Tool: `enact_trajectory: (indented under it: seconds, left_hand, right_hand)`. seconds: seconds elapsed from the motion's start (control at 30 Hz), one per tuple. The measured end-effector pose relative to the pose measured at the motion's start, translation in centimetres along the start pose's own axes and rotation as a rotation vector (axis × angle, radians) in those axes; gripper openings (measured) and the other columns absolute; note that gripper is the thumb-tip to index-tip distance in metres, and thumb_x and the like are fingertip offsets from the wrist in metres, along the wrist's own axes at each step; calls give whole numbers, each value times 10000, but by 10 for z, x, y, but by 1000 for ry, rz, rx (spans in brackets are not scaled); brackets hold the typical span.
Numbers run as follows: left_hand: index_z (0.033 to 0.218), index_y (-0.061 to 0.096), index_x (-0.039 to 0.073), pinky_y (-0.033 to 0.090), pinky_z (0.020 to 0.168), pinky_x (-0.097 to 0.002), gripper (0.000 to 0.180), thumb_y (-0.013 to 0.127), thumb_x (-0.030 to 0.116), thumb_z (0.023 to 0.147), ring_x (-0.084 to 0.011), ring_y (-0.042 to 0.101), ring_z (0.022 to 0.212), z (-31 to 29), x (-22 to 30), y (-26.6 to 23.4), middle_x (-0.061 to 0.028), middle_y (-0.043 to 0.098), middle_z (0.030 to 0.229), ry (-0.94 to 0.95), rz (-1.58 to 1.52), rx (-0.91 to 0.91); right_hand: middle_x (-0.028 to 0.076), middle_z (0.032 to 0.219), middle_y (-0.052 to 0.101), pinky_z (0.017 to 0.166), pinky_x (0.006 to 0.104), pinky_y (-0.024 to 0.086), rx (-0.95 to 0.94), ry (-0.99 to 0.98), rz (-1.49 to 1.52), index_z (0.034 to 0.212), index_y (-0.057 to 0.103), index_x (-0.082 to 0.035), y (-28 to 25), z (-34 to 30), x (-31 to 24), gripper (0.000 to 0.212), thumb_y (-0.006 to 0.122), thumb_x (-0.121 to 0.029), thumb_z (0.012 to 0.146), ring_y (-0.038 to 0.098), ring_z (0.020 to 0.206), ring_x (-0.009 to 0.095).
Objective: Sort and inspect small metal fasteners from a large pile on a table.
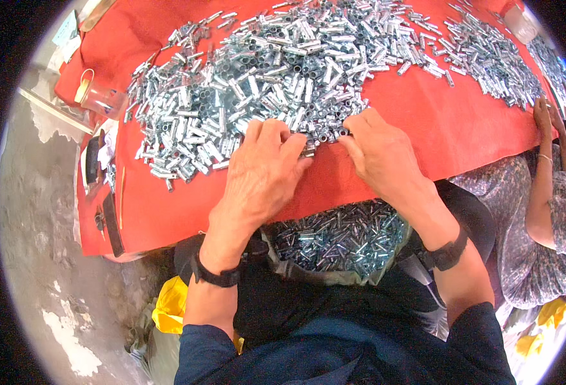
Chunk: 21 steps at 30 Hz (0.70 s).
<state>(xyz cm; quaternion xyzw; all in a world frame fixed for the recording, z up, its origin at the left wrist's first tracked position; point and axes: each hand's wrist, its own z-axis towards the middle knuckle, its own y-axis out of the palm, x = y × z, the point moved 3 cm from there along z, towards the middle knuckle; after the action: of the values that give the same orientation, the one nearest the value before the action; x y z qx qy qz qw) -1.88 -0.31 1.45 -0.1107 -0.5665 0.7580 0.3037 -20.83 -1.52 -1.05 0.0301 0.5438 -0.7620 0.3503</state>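
A wide heap of short, shiny metal tubes (222,119) lies on a red cloth (437,122). At its near edge my left hand (263,167) is closed, fingers curled down among the tubes; whatever they grip is hidden. Just to the right, my right hand (385,151) bends inward, thumb and forefinger pinched on a small metal tube (343,131) at the heap's edge. Several tube ends show between the two hands. Below the cloth's front edge, on my lap, sits an open lined container (340,240) full of thin metal pieces.
At the far right is a second heap of metal pieces (495,70), with another person's hand (543,122) beside it. A clear plastic jar (106,101) lies at the left edge, near a dark flat strip (113,224). Yellow bags (169,307) are on the floor.
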Motion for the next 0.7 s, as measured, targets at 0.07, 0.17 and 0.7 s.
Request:
enact_trajectory:
  seconds: [0.07, 0.17, 0.7]
  left_hand:
    - [1022, 661, 98, 496, 759, -411, 291, 783, 119, 759, -314, 545, 945, 2, -3, 2, -96, 578, 1002, -36, -23, 3]
    - [982, 676, 105, 491, 752, -412, 261, 787, 110, 746, -302, 540, 923, 3, -4, 2, -79, 580, 988, 3, -20, 22]
    - [1055, 658, 40, 467, 568, -271, 164, 696, 41, 895, -124, 603, 676, -4, -6, 6, -50, 636, 826, -302, -743, 180]
  right_hand:
    - [178, 921, 600, 646, 468, 532, -17, -9, -34, 924, 561, -30, 4, 0, -1, 95, 620, -91, 882, 645, 771, 380]
    - [182, 908, 603, 640, 471, 532, -49, -21, -88, 919, 553, -26, 5, 2, -1, 86, 603, -81, 875, 645, 752, 384]
    - [113, 746, 628, 562, 310, 481, -86, 339, 768, 933, 583, 16, -4, -3, -15, 106, 638, -23, 851, 604, 613, 142]
